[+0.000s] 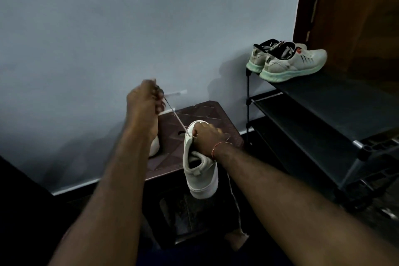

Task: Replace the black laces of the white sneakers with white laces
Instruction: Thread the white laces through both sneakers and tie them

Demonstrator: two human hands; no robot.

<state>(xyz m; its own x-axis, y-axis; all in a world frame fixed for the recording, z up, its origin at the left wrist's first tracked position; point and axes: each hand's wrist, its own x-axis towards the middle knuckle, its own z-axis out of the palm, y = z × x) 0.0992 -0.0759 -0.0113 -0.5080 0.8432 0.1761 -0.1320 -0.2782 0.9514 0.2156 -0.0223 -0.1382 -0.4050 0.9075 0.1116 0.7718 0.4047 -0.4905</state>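
In the head view, the right hand (204, 138) curls round the upper of a white sneaker (200, 170) near the eyelets and holds it, heel toward the camera, over a brown plastic stool (207, 112). The left hand (143, 101) pinches a pale lace (177, 117), drawn taut up from the shoe. A second sneaker (154, 147) lies on the stool, mostly hidden. The lace is probably soft and limp, so it is best pinched near its stiff tip. The shoe looks light but flexible and is best braced at the eyelet row.
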